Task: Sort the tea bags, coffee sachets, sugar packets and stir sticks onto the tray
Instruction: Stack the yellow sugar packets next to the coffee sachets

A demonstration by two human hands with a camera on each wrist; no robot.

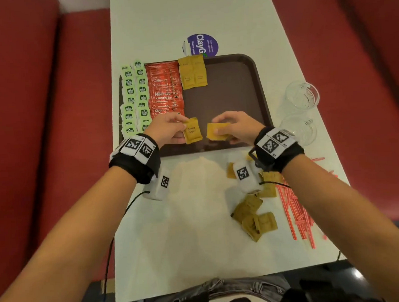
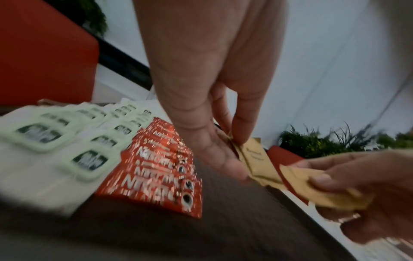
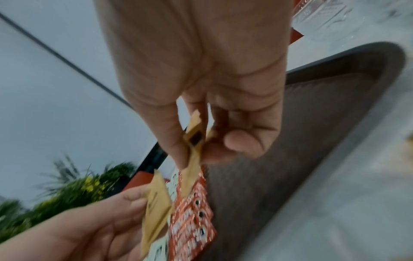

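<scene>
A dark brown tray (image 1: 236,79) lies on the white table. On its left side sit green tea bags (image 1: 134,96), then red coffee sachets (image 1: 165,90), then a few brown sugar packets (image 1: 192,71). Above the tray's near edge my left hand (image 1: 167,128) pinches a brown sugar packet (image 1: 193,131) (image 2: 254,157). Beside it my right hand (image 1: 235,126) pinches more brown sugar packets (image 1: 216,131) (image 3: 193,141). Loose sugar packets (image 1: 255,217) and red-striped stir sticks (image 1: 296,212) lie on the table under my right forearm.
Two clear glass cups (image 1: 303,97) stand right of the tray. A round purple sticker (image 1: 200,44) is on the table behind it. Red bench seats (image 1: 41,113) flank the table on both sides. The tray's right half (image 1: 232,98) is bare.
</scene>
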